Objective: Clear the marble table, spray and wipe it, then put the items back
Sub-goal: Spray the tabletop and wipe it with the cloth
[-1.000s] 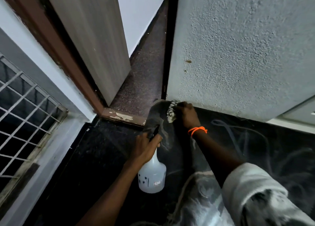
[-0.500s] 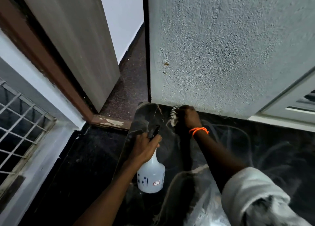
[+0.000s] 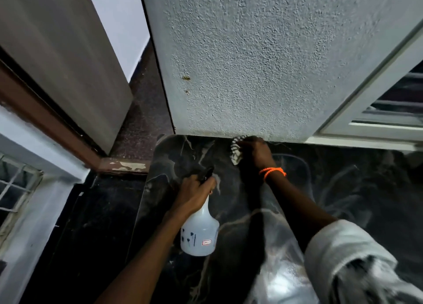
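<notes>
Shifted rightward along the wall's foot since half a second ago: right hand (image 3: pixel 255 151) and its cloth (image 3: pixel 235 151), which sat nearer the table's far left corner before. Left hand and bottle unmoved relative to the table edge.

Black-and-white patterned cloth bunched under the right hand, fingers curled over it, pressed onto the marble table (image 3: pixel 343 189) at the far edge, touching the base of the textured wall (image 3: pixel 251 63). Orange thread band (image 3: pixel 272 172) round the right wrist; pale rolled sleeve (image 3: pixel 343 258) lower on that arm.

Translucent white spray bottle (image 3: pixel 199 232) held upright-ish over the left part of the dark, pale-veined slab, small red-and-white label low on its body. Left hand (image 3: pixel 194 193) wrapped round the bottle's neck, fingers clenched about the black trigger head (image 3: pixel 206 174), nozzle pointing away toward the wall.

Smeared, pale wipe streaks across the marble to the right of the hands; bright glare on the near part.

Left of the table: dark floor (image 3: pixel 91 223), a worn brown threshold (image 3: pixel 123 165), a grey-brown door (image 3: pixel 64 51) standing ajar, a barred window (image 3: pixel 16 189) at the left edge. White window frame (image 3: pixel 366 120) at far right.
</notes>
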